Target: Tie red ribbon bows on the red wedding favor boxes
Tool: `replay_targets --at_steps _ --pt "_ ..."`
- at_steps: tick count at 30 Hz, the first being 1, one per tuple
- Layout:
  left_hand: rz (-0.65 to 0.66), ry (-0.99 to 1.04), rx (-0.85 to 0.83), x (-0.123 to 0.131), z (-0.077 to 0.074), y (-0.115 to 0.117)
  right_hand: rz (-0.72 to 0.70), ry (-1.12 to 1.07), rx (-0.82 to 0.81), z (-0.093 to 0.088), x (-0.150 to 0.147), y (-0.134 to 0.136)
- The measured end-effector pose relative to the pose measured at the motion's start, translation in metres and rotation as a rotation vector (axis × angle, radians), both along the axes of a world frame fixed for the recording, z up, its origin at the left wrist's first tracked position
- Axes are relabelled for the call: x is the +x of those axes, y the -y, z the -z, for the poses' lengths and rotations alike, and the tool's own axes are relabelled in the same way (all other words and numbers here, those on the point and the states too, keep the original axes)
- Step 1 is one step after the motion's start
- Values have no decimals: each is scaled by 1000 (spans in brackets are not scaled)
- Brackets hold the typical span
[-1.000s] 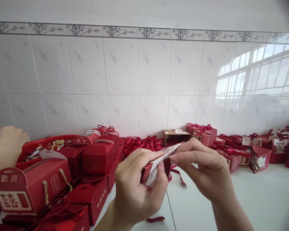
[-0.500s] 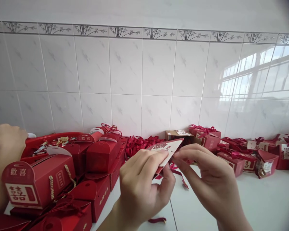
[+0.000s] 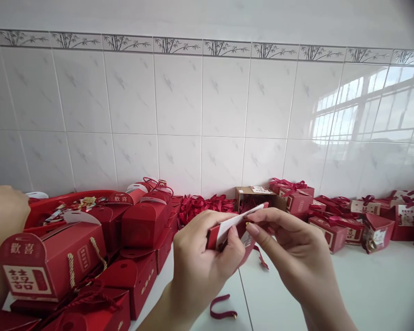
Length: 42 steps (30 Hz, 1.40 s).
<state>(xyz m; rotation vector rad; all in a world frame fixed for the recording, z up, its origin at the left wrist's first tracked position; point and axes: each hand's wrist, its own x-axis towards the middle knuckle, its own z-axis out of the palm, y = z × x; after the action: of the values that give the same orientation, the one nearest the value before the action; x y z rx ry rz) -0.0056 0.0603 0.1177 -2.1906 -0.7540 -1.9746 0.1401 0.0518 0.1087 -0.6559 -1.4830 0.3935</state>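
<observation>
Red carton (image 3: 213,238) with a white panel is being held raised near the centre, above the white table (image 3: 362,294). From left: another person's hand (image 3: 7,211) is showing at the edge of view; red gift boxes (image 3: 57,250) are standing stacked; a heap of red ribbon (image 3: 209,207) is lying by the tiled wall (image 3: 179,99). The left hand (image 3: 207,253) is clamping the carton between thumb and fingers. The right hand (image 3: 290,243) is pinching a small gold-coloured piece (image 3: 247,224) beside the carton. Ribbon-tied boxes (image 3: 300,202) are standing farther right.
</observation>
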Motion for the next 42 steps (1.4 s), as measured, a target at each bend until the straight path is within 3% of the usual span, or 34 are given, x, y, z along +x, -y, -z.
replay_targets --at_steps 7,12,20,30,34,38,42 --pt "-2 15 -82 0 -2 0 99 81 135 -3 5 -4" --pt "70 33 -180 0 -4 4 211 139 267 -1 7 -7" --pt "277 83 -362 -2 -6 9 105 210 302 -2 13 -8" --pt "453 130 -542 -2 -4 10 210 323 459 -2 14 -6" --pt "452 129 -640 -3 -1 8 223 327 495 -2 13 -7" --pt "464 135 -641 -1 0 6 216 311 500 -2 12 -8" --pt "385 89 -494 -3 -4 9 183 282 482 -2 12 -6"
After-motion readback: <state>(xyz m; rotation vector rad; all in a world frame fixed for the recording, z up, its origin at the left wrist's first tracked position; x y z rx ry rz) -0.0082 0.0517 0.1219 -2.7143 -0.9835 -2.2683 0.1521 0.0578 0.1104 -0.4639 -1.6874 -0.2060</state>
